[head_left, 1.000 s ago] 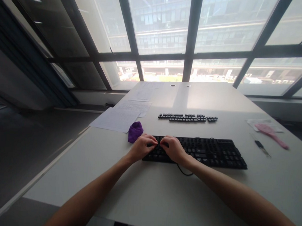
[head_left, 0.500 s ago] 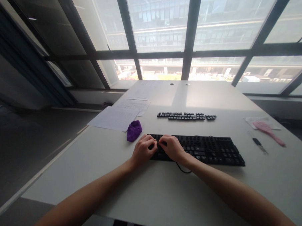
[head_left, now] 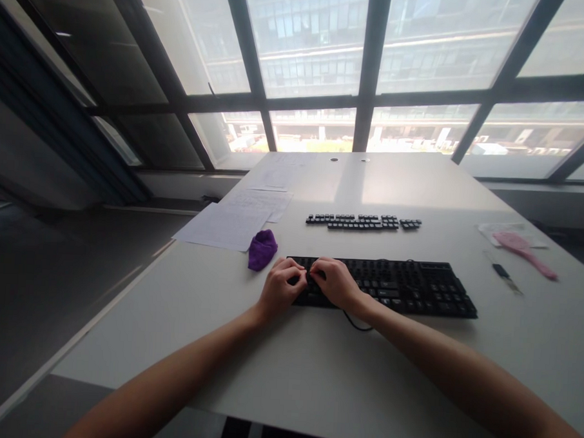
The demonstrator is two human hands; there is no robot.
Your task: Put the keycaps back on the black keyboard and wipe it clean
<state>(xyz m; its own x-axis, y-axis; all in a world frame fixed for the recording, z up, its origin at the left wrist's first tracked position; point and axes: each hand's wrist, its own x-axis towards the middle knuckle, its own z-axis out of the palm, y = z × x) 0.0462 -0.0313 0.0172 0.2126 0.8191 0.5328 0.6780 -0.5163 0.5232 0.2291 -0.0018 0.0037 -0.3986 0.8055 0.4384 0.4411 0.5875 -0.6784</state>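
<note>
A black computer keyboard (head_left: 429, 289) lies across the table in front of me, and some of its keys look removed in the upper part. Over its left end, my left hand (head_left: 283, 283) is closed with thumb and forefinger pinched together. My right hand (head_left: 334, 282) pinches close beside it, over the same left part of the keyboard. What the fingertips hold, if anything, is too small to make out. Behind the keyboard, loose black keycaps (head_left: 364, 223) sit in rows on the table.
Left of the keyboard lies a crumpled purple cloth (head_left: 262, 250), with written paper sheets (head_left: 224, 226) behind it. To the right are a pink brush (head_left: 525, 253) on a clear bag and a small dark-handled tool (head_left: 501, 272). A black cable (head_left: 358, 325) loops out at the keyboard's front edge.
The view has shifted slightly. Both hands stay pinched over the keyboard's left end, with the right fingertips slightly farther from the left ones.
</note>
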